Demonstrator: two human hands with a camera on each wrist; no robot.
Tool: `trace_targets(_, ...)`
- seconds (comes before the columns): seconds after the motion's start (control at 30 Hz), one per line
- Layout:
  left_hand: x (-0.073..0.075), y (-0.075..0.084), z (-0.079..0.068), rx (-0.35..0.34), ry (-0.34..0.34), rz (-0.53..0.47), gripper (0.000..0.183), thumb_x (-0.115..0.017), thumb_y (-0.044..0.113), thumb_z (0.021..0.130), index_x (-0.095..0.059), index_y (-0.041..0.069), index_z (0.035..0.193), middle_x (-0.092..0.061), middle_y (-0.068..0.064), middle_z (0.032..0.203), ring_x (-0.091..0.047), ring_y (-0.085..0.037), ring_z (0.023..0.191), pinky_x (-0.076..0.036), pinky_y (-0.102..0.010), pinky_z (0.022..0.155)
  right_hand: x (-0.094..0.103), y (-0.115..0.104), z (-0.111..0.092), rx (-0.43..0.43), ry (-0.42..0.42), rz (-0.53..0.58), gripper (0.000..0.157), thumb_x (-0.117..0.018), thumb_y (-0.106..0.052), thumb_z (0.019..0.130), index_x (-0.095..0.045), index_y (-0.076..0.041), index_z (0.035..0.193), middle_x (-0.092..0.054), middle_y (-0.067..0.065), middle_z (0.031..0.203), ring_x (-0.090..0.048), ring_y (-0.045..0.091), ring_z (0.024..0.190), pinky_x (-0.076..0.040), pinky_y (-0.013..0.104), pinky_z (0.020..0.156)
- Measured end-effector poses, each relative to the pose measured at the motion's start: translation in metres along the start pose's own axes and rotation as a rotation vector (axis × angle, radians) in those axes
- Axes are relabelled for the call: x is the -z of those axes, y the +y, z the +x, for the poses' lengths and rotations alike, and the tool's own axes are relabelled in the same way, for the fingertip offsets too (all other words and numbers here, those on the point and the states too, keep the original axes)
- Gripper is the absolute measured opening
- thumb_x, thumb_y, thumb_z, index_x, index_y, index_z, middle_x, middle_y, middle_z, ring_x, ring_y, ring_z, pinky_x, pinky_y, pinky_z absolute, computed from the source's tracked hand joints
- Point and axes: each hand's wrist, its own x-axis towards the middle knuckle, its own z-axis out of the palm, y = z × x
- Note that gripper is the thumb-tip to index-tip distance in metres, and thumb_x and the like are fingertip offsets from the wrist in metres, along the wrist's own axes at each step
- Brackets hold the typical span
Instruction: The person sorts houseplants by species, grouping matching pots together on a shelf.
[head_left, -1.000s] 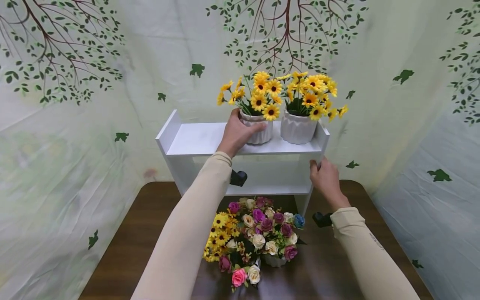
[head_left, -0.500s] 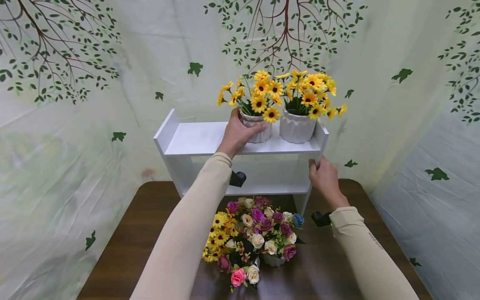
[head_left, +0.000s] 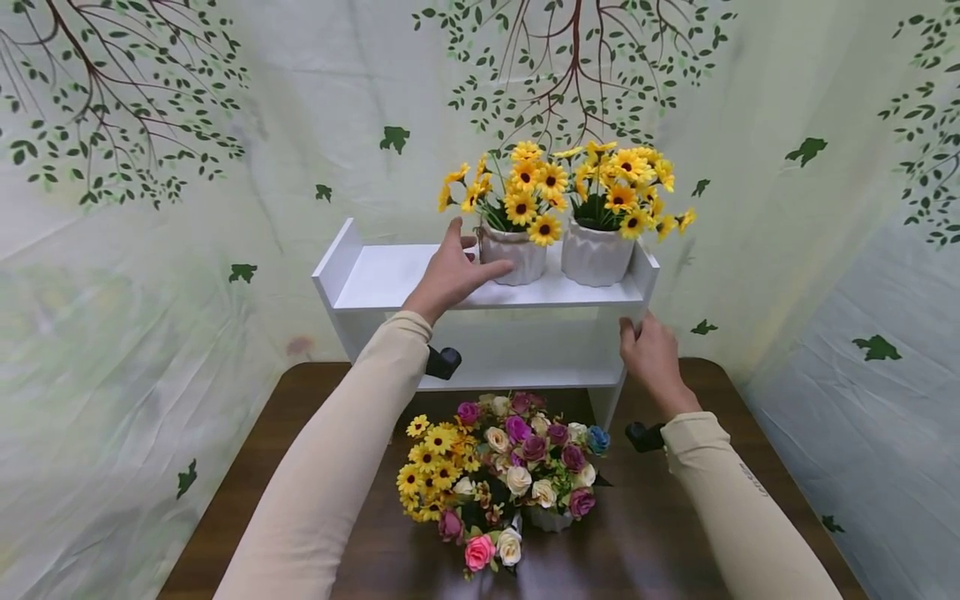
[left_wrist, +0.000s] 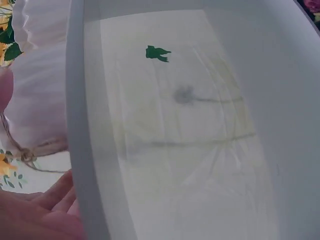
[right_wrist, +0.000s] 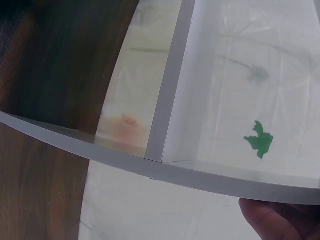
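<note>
A potted bunch of yellow sunflowers, its white pot facing me, stands upright on the top board of a white shelf. Beside it on the right is a matching white pot of yellow flowers. My left hand is just left of the first pot, fingers spread and thumb in front of it, not gripping. In the left wrist view that pot has twine around it. My right hand grips the shelf's right side panel; in the right wrist view, part of the hand shows at the panel's edge, its fingers mostly hidden.
In front of the shelf, mixed roses and more yellow flowers crowd together on the dark wooden table. The shelf's lower board is below the top one. A leaf-printed cloth hangs behind.
My left hand has let go of the left flower pot and drawn back a little to the left. The pot stays on the top board. My right hand remains at the side panel.
</note>
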Motion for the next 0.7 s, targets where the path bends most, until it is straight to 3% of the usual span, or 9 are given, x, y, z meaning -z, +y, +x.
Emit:
trace_targets(0.13,0.005,-0.011,-0.007,-0.013,0.048,0.012,0.099,-0.071,0.047,0.086,-0.012,0.014,0.159,-0.04,-0.012,0.157,-0.045,-0.03,0.141,-0.045,-0.046,0.111,0.0,0.002,0.0,-0.014,-0.008,-0.013,0.025,-0.043,-0.018,0.102,-0.054,0.004,0.097,-0.059,0.023,0.075,-0.053,0.033,0.064,-0.038,0.035,0.056)
trace_targets(0.23,0.003,-0.022,-0.017,-0.095,0.153,0.0,0.079,-0.068,0.039,0.091,-0.03,0.011,0.154,-0.05,-0.011,0.149,-0.052,-0.028,0.134,-0.049,-0.044,0.106,0.001,0.003,0.0,-0.026,-0.006,-0.019,0.026,-0.043,-0.019,0.102,-0.053,0.003,0.096,-0.059,0.023,0.076,-0.053,0.034,0.066,-0.038,0.037,0.057)
trace_targets(0.33,-0.002,-0.037,-0.035,-0.273,0.323,-0.036,0.051,-0.066,0.025,0.093,-0.051,0.003,0.138,-0.063,-0.012,0.131,-0.062,-0.027,0.117,-0.054,-0.04,0.096,0.001,0.004,0.0,-0.029,0.0,-0.021,0.026,-0.043,-0.019,0.103,-0.053,0.003,0.095,-0.059,0.023,0.076,-0.053,0.034,0.066,-0.039,0.038,0.058)
trace_targets(0.47,-0.01,-0.074,-0.077,-0.562,0.49,0.002,0.02,-0.065,0.006,0.092,-0.066,-0.003,0.11,-0.072,-0.013,0.102,-0.067,-0.022,0.089,-0.056,-0.029,0.078,0.001,0.002,0.0,-0.027,-0.016,-0.011,0.025,-0.043,-0.019,0.102,-0.053,0.004,0.096,-0.058,0.022,0.076,-0.053,0.033,0.065,-0.038,0.036,0.056)
trace_targets(0.57,-0.015,-0.112,-0.109,-0.692,0.494,0.073,0.009,-0.066,-0.001,0.089,-0.069,-0.001,0.097,-0.072,-0.011,0.089,-0.064,-0.016,0.075,-0.052,-0.02,0.069,0.002,0.0,0.0,-0.021,-0.016,-0.006,0.026,-0.043,-0.019,0.103,-0.054,0.004,0.097,-0.059,0.022,0.077,-0.053,0.032,0.066,-0.038,0.035,0.056)
trace_targets(0.63,-0.015,-0.139,-0.127,-0.695,0.466,0.1,0.008,-0.068,-0.003,0.088,-0.071,0.002,0.093,-0.072,-0.009,0.084,-0.061,-0.012,0.07,-0.05,-0.017,0.065,0.001,-0.001,0.0,-0.014,-0.01,-0.005,0.027,-0.044,-0.019,0.103,-0.055,0.005,0.098,-0.06,0.023,0.077,-0.053,0.033,0.066,-0.038,0.035,0.056)
trace_targets(0.7,-0.013,-0.161,-0.141,-0.646,0.438,0.114,0.011,-0.069,-0.003,0.087,-0.071,0.006,0.093,-0.072,-0.006,0.083,-0.059,-0.007,0.07,-0.049,-0.014,0.064,-0.001,-0.002,0.0,-0.012,-0.006,-0.007,0.027,-0.044,-0.019,0.103,-0.054,0.005,0.098,-0.059,0.022,0.076,-0.053,0.033,0.066,-0.037,0.035,0.056)
